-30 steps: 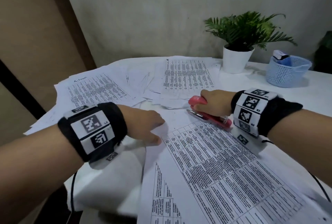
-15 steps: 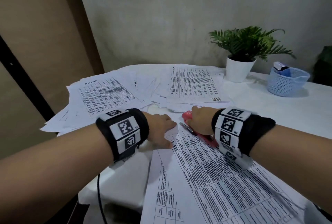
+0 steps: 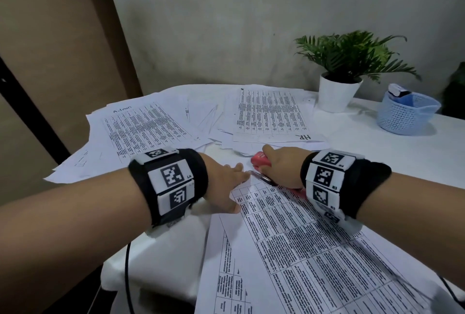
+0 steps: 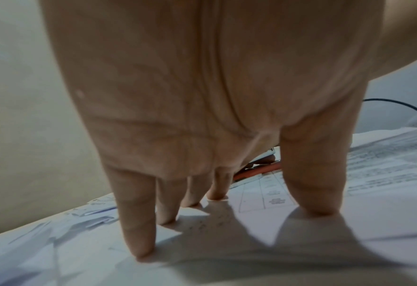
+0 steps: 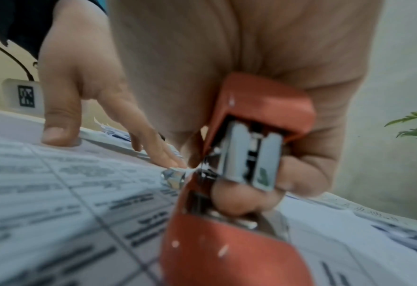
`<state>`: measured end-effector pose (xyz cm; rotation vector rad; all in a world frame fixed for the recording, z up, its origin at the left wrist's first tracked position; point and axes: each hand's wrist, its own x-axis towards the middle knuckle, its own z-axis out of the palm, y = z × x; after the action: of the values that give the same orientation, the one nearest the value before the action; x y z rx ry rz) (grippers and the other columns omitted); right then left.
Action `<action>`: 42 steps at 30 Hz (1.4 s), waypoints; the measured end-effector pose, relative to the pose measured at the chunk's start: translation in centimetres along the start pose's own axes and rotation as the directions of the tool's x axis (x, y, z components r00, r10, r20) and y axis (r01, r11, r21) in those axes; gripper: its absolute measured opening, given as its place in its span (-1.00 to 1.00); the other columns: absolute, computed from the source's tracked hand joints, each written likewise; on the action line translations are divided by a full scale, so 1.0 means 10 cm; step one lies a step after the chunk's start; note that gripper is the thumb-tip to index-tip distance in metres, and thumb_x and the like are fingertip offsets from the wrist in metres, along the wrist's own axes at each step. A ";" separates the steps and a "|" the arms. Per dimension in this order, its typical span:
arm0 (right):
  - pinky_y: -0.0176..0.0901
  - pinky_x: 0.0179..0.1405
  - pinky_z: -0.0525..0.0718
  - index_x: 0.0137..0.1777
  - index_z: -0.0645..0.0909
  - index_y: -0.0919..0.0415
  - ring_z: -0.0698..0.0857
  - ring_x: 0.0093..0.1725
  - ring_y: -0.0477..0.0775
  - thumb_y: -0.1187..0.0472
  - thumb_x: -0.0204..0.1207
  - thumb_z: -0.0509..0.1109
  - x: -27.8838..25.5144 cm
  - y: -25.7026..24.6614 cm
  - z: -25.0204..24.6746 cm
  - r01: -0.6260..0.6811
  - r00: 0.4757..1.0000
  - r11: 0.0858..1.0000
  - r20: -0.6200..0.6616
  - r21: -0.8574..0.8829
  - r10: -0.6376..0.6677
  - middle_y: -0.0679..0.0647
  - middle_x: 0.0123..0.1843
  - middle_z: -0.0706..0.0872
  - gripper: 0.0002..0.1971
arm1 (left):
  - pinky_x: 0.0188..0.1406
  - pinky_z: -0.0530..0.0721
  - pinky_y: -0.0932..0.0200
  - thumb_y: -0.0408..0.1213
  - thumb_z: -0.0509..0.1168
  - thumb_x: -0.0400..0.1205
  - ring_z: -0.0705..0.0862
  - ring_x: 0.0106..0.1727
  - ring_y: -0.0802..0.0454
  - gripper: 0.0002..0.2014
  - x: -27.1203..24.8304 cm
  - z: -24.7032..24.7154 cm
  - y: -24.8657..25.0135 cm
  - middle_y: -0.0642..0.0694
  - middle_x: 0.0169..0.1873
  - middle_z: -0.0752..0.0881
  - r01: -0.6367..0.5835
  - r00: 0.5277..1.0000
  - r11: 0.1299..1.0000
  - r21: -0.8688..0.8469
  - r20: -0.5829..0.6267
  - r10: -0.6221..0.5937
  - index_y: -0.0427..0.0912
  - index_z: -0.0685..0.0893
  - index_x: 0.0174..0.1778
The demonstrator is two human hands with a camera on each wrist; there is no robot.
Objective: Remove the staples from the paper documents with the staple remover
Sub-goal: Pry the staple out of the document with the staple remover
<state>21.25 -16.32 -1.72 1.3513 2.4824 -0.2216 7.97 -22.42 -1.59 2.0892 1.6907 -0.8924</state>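
A printed table document [image 3: 309, 243] lies in front of me on the white table [image 3: 156, 256]. My left hand [image 3: 232, 188] presses its top left corner flat, and the straight fingers [image 4: 139, 222] and thumb touch the sheet. My right hand [image 3: 279, 170] grips the red staple remover [image 3: 260, 159] just right of the left fingertips. In the right wrist view the red staple remover [image 5: 256, 120] is squeezed in my fist. Its metal tip [image 5: 173, 178] sits on the document [image 5: 55, 203] at the corner, beside my left hand [image 5: 80, 92]. No staple can be made out.
More paper stacks lie behind: one headed "Admin" [image 3: 141, 132] at the left, one marked "HR" [image 3: 271, 115] in the middle. A potted plant [image 3: 337, 92] and a blue basket [image 3: 405, 115] stand at the back right. The table's edge drops off below my left wrist.
My left hand has slid right along the corner of the sheet toward the right hand. The tool's tip now lies close to the left fingertips. The head view has tilted upward.
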 end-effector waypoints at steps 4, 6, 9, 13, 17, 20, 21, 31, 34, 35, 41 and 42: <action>-0.13 -0.09 0.43 0.32 0.29 0.21 0.50 -0.08 0.13 -0.03 0.70 0.06 0.04 0.04 -0.01 0.022 1.000 1.000 -0.017 0.021 -0.022 0.21 0.15 0.65 -0.65 | 0.55 0.29 -0.21 0.10 0.14 0.67 0.03 0.69 -0.04 -0.21 0.02 0.03 -0.02 -0.05 0.68 -0.21 -0.008 1.000 1.000 -0.017 -0.025 0.007 -0.10 -0.13 0.68; -0.10 -0.06 0.44 0.36 0.29 0.23 0.56 0.00 0.18 -0.02 0.70 0.04 0.06 -0.01 -0.01 0.003 1.000 1.000 -0.013 0.015 -0.002 0.22 0.20 0.63 -0.62 | 0.55 0.29 -0.20 0.09 0.14 0.67 0.03 0.69 -0.04 -0.23 0.01 0.02 -0.01 -0.05 0.68 -0.22 -0.013 1.000 1.000 -0.023 -0.024 0.012 -0.09 -0.12 0.67; -0.05 0.16 0.50 0.47 0.23 0.26 0.55 0.31 0.21 0.02 0.73 0.00 0.02 -0.11 -0.03 -0.025 0.999 0.996 0.037 -0.090 0.029 0.23 0.36 0.49 -0.58 | 0.58 0.23 -0.21 0.06 0.14 0.69 -0.01 0.69 -0.06 -0.30 0.00 0.01 -0.01 -0.08 0.67 -0.24 -0.028 1.000 0.998 -0.050 -0.013 0.027 0.01 -0.06 0.66; 0.00 0.29 0.50 0.50 0.24 0.30 0.52 0.36 0.22 0.06 0.74 -0.02 0.00 -0.16 -0.08 -0.011 0.999 0.982 0.048 -0.188 0.020 0.23 0.40 0.43 -0.57 | 0.56 0.26 -0.23 0.04 0.15 0.68 0.02 0.69 -0.09 -0.36 -0.01 0.01 0.00 -0.10 0.67 -0.24 -0.031 1.000 0.999 -0.044 -0.002 0.031 0.04 0.03 0.62; -0.02 0.17 0.55 0.48 0.31 0.26 0.55 0.31 0.21 0.08 0.73 0.00 0.03 -0.19 -0.03 0.023 0.999 0.969 0.040 -0.245 -0.014 0.22 0.37 0.42 -0.59 | 0.55 0.27 -0.22 0.05 0.15 0.68 0.05 0.68 -0.11 -0.35 -0.02 0.00 -0.01 -0.12 0.67 -0.23 -0.033 0.999 0.999 -0.027 0.001 0.033 0.01 0.04 0.63; -0.04 -0.02 0.53 0.41 0.30 0.22 0.59 0.09 0.15 0.01 0.70 0.06 0.07 -0.15 0.00 -0.031 0.998 0.995 -0.049 -0.091 0.026 0.17 0.22 0.58 -0.61 | 0.57 0.22 -0.25 0.07 0.15 0.68 -0.01 0.69 -0.12 -0.30 -0.02 0.01 -0.03 -0.13 0.67 -0.26 -0.049 0.999 0.998 -0.036 0.003 0.049 0.02 -0.04 0.65; -0.06 -0.07 0.50 0.39 0.29 0.21 0.56 0.00 0.14 -0.01 0.69 0.08 0.10 -0.13 0.00 -0.035 0.998 0.997 -0.057 -0.065 0.031 0.16 0.16 0.61 -0.61 | 0.58 0.20 -0.25 0.07 0.14 0.68 -0.03 0.69 -0.11 -0.29 -0.02 0.02 -0.03 -0.12 0.67 -0.26 -0.051 0.999 0.998 -0.036 0.004 0.051 0.02 -0.07 0.66; -0.12 -0.10 0.44 0.40 0.30 0.29 0.60 0.10 0.17 -0.01 0.72 0.02 0.14 -0.11 0.03 -0.008 0.999 0.999 -0.050 -0.043 0.006 0.20 0.26 0.58 -0.58 | 0.57 0.23 -0.23 0.07 0.14 0.68 -0.01 0.69 -0.09 -0.29 -0.04 0.00 -0.02 -0.12 0.67 -0.27 -0.051 0.999 0.998 -0.035 0.015 0.051 0.01 -0.07 0.66; -0.06 -0.04 0.54 0.37 0.38 0.31 0.63 0.20 0.21 0.08 0.72 0.02 0.13 -0.14 0.06 -0.007 0.996 0.997 -0.086 -0.073 0.001 0.23 0.28 0.55 -0.63 | 0.57 0.24 -0.20 0.06 0.15 0.68 0.03 0.68 -0.10 -0.33 -0.05 0.00 -0.02 -0.13 0.67 -0.24 -0.055 0.998 0.998 -0.043 0.010 0.055 -0.04 0.02 0.64; -0.08 -0.09 0.52 0.36 0.40 0.32 0.64 0.20 0.21 0.11 0.72 0.05 0.13 -0.15 0.06 -0.006 0.996 0.997 -0.088 -0.083 -0.001 0.23 0.27 0.55 -0.65 | 0.56 0.25 -0.20 0.05 0.15 0.68 0.04 0.68 -0.11 -0.34 -0.05 0.00 -0.02 -0.14 0.67 -0.23 -0.056 0.998 0.997 -0.046 0.008 0.057 -0.05 0.04 0.63; -0.10 0.01 0.49 0.44 0.36 0.27 0.58 0.27 0.20 0.12 0.73 0.01 0.19 -0.15 -0.03 0.023 0.999 0.991 -0.020 -0.134 -0.026 0.23 0.34 0.48 -0.62 | 0.60 0.17 -0.20 0.07 0.11 0.70 -0.05 0.69 -0.11 -0.25 -0.05 0.00 -0.01 -0.13 0.66 -0.29 -0.038 0.999 0.999 -0.015 0.025 0.038 -0.04 -0.17 0.68; -0.10 0.05 0.47 0.44 0.35 0.29 0.56 0.29 0.19 0.10 0.74 -0.02 0.19 -0.12 -0.04 -0.003 1.000 0.996 -0.018 -0.086 0.001 0.23 0.35 0.50 -0.61 | 0.60 0.16 -0.20 0.08 0.10 0.70 -0.07 0.69 -0.09 -0.23 -0.06 0.01 -0.01 -0.12 0.66 -0.31 -0.032 0.999 0.999 -0.012 0.028 0.033 -0.03 -0.23 0.67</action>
<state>19.18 -15.34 -2.02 1.3260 2.4745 -0.1010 7.80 -22.87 -1.25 2.0808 1.6395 -0.8957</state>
